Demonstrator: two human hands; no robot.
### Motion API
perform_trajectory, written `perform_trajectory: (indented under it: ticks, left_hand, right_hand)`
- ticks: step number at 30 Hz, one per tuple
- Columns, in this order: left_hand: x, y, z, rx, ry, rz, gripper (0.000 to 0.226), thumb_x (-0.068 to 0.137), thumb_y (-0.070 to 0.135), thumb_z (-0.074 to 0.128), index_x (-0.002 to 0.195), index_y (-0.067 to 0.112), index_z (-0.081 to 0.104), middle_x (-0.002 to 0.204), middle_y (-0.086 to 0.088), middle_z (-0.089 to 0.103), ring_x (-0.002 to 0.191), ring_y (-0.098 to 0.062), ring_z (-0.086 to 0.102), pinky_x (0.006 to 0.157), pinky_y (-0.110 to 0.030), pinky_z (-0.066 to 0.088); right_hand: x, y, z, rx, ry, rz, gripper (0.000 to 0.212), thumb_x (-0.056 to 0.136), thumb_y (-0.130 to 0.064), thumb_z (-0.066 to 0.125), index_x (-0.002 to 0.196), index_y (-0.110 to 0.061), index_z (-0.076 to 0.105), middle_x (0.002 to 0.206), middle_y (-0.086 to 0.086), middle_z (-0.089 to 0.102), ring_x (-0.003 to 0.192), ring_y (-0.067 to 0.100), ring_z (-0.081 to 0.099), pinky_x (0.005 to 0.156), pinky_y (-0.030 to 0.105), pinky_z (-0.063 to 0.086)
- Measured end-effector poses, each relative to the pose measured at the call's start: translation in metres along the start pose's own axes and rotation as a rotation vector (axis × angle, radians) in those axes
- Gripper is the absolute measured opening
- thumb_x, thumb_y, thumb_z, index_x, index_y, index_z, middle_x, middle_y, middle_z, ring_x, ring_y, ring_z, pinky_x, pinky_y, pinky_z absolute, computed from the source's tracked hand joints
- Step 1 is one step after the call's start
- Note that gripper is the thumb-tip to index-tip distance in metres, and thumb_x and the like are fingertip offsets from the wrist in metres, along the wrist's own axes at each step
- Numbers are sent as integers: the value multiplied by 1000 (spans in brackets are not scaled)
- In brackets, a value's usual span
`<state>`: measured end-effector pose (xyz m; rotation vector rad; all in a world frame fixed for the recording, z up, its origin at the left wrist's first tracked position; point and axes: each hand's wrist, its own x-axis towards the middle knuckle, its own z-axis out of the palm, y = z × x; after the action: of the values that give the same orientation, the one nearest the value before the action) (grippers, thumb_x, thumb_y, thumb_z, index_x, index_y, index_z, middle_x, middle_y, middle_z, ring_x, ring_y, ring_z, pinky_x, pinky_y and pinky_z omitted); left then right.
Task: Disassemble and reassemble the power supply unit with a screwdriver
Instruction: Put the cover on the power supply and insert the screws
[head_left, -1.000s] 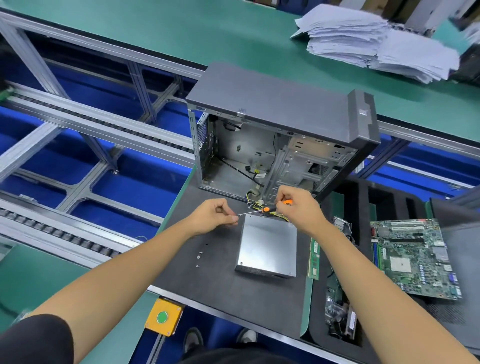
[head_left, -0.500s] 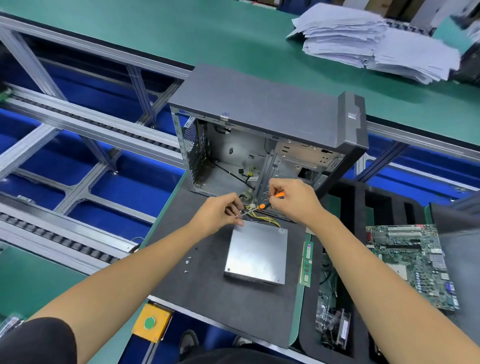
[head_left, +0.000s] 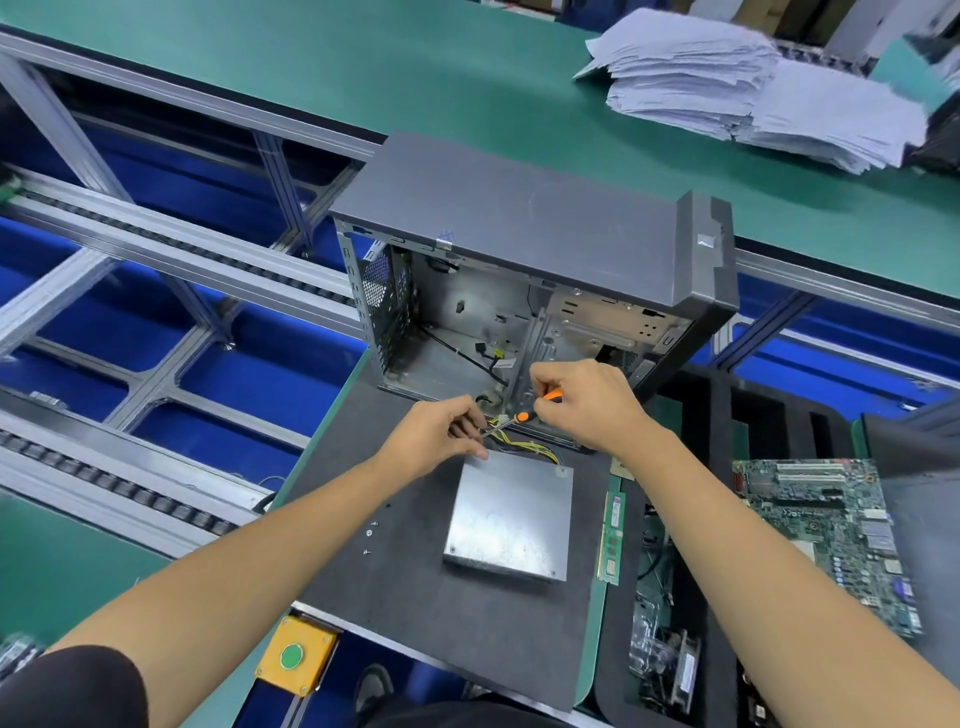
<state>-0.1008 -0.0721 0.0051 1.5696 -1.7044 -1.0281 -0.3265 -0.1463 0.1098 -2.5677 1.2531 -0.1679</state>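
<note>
Our right hand (head_left: 587, 402) grips the orange screwdriver (head_left: 524, 414); our left hand (head_left: 441, 434) pinches its tip, fingers curled (probably seating a screw). The power supply unit (head_left: 511, 519) lies flat on the tabletop (head_left: 363, 582); we should keep the shaft steady.

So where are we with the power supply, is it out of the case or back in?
Out. The power supply unit lies flat on the black mat before the open case, loose screws beside it. In hand: right hand grips the orange screwdriver; left hand pinches at its tip, near the yellow wires. Left: refitting the unit and driving the screws.
</note>
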Motion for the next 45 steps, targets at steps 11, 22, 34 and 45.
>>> perform_trajectory:
  ticks: [11,22,34,45]
  left_hand:
    - [4,-7,15,181,88,-26,38,61,54,89,85,54,60,78,37,68,93,12,60,74,-23,48]
    - [0,-20,23,86,101,-109,32,61,56,90,86,50,71,79,30,69,80,7,64,66,-16,46]
    - [-3,-23,21,104,60,-67,17,77,46,82,89,40,73,80,25,71,80,2,67,78,-35,56]
    - [-9,-25,22,87,66,-24,8,87,39,77,91,34,72,81,25,71,79,3,66,73,-28,53]
  right_hand:
    - [22,-23,-5,-94,-146,-197,12,82,-35,56,79,-30,45,63,-9,51,58,11,48,56,32,34]
    - [37,-38,4,-172,-205,-285,10,85,-32,53,85,-29,43,65,-6,54,58,12,47,50,29,24]
    - [44,-45,-5,-228,-333,-469,24,83,-9,57,102,-21,48,97,-3,39,71,26,51,51,35,34]
    - [47,-64,-9,-341,-348,-563,22,85,-9,54,101,-19,44,95,0,34,72,19,37,50,32,24]
